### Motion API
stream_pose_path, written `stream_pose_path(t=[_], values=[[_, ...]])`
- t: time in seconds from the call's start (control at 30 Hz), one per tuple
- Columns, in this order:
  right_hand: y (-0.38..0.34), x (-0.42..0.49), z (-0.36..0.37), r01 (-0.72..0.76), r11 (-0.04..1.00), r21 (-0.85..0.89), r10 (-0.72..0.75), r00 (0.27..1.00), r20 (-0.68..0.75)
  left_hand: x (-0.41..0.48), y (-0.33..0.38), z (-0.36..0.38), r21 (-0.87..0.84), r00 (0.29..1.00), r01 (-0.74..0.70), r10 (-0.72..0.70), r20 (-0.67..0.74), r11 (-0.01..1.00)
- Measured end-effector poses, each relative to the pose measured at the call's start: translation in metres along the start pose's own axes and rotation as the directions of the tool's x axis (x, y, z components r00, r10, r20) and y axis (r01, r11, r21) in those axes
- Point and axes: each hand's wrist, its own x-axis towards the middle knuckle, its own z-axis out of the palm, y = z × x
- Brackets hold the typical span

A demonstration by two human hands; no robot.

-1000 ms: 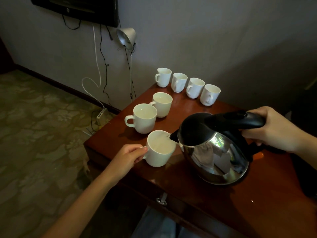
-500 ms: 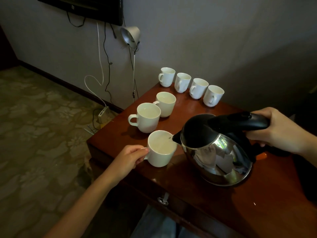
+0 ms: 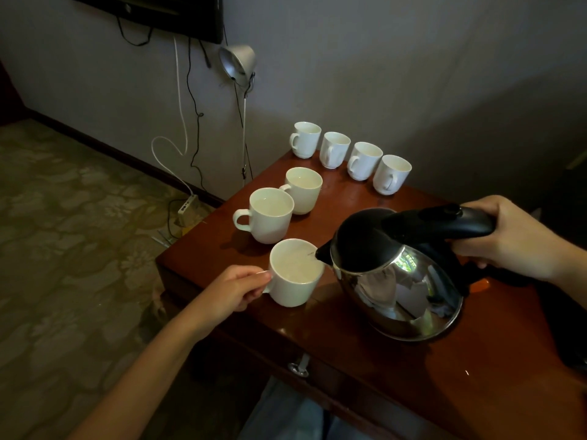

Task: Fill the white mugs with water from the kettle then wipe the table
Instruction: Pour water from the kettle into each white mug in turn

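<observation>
Down at the table's front edge, the left hand [image 3: 236,289] pinched the handle of the nearest white mug [image 3: 293,281], fingers curled round it, with the mug standing upright on the wood. The right hand [image 3: 505,236] was wrapped round the black handle [image 3: 444,222] of the kettle [image 3: 400,281], which was tipped toward the mug so that its spout [image 3: 322,254] hung just over the rim. Whether water was running could not be made out in the dim light.

Just behind the held mug stood a second mug [image 3: 270,217], and a third mug [image 3: 303,190] stood close behind that one, both upright with their handles to the left. Farther back, near the wall, a row of four mugs [image 3: 363,160] ran along the far edge of the reddish-brown table [image 3: 413,392]. A metal drawer pull [image 3: 298,368] showed on the table's front.

Beyond the table, a small lamp [image 3: 238,61] and several cables [image 3: 190,106] hung on the wall below a dark screen [image 3: 158,11], and a power strip [image 3: 187,209] lay on the patterned carpet [image 3: 63,217].
</observation>
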Motion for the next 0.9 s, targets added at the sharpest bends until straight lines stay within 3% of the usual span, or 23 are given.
stream_pose_path(t=[0.5, 0.9], values=[[0.0065, 0.0004, 0.0023, 0.004, 1.0, 0.018, -0.003, 0.997, -0.071, 0.004, 0.0023, -0.0056, 0.038, 0.998, 0.017, -0.02, 0.067, 0.999], [-0.0022, 0.0049, -0.0017, 0.041, 0.999, 0.012, -0.04, 0.999, -0.02, 0.0041, 0.0011, -0.0081, 0.065, 0.996, 0.015, -0.021, 0.092, 0.998]])
